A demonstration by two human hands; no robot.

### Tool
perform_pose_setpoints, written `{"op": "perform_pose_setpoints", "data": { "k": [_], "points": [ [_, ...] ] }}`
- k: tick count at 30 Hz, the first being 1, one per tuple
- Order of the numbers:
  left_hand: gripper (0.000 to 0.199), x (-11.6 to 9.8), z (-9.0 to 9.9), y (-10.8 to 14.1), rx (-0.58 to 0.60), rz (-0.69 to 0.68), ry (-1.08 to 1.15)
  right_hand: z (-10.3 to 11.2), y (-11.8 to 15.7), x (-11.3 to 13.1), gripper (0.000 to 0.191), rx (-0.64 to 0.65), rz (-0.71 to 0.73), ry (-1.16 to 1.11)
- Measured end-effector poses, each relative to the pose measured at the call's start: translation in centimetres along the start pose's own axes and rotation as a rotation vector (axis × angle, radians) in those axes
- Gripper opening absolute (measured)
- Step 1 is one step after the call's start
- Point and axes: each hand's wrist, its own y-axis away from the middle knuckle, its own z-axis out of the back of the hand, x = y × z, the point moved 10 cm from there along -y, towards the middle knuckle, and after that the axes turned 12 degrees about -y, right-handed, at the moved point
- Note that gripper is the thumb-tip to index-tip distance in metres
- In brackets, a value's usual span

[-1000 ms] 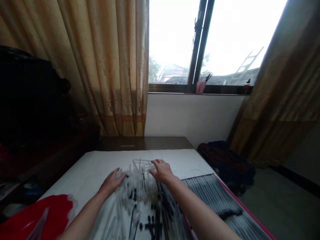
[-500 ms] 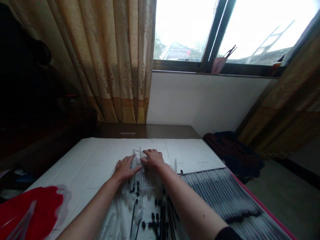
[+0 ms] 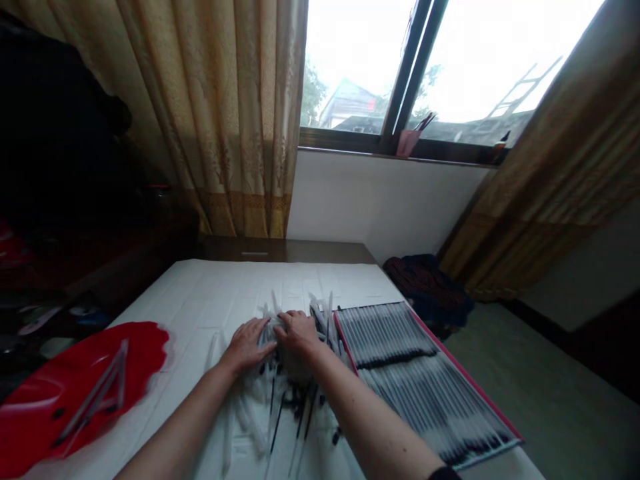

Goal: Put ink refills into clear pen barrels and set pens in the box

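Observation:
A loose heap of clear plastic tubes [image 3: 273, 310] and thin black rods [image 3: 277, 427] lies on the white table cover, with small black caps among them. The pieces look like pen parts, though their exact kind is hard to make out. Against the left side of the heap rests my left hand [image 3: 249, 343], thumb apart from the stretched fingers. My right hand [image 3: 299, 331] reaches over the heap's right side with its fingers spread and slightly bent. Both hands touch the tubes without closing around any. My right forearm covers part of the heap.
To the right, a red-edged tray [image 3: 345, 340] holds rows of slim, clear, dark-tipped sticks. A red scalloped plate [image 3: 30, 380] with several tubes sits at the left. Folded dark cloth [image 3: 425, 287] lies past the table's right edge; a curtain [image 3: 240, 120] hangs behind.
The view has swung, bringing more of the plate and tray into sight. Both hands have stayed on the heap, whose tubes and caps now sit more bunched together between and below them.

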Motion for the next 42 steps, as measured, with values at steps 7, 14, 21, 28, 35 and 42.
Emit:
{"op": "perform_pose_setpoints", "data": {
  "k": [7, 14, 21, 28, 35, 42],
  "points": [
    [0.049, -1.5, 1.3, 4.3, -0.081, -0.061, 0.052, 0.0, 5.0, 1.8, 0.034, -0.034, -0.015, 0.025],
    [0.055, 1.8, 4.1, 6.4, -0.118, -0.024, -0.067, 4.3, 3.6, -1.6, 0.040, -0.149, -0.144, 0.105],
    [0.068, 9.8, 1.5, 7.9, -0.007, 0.287, -0.262, 6.0, -1.2, -8.4, 0.048, -0.103, -0.363, 0.194],
    [0.063, 7.1, 1.3, 8.6, -0.066, 0.250, -0.286, 2.7, -0.6, -5.7, 0.038, -0.034, -0.233, 0.188],
    [0.054, 2.5, 0.5, 9.0, -0.158, 0.107, -0.219, 2.3, 2.8, -2.2, 0.025, -0.056, -0.073, 0.140],
    [0.052, 2.1, 2.6, 12.6, -0.429, 0.017, -0.270, 6.2, 8.7, 0.9, 0.028, -0.211, 0.053, 0.015]
  ]
}}
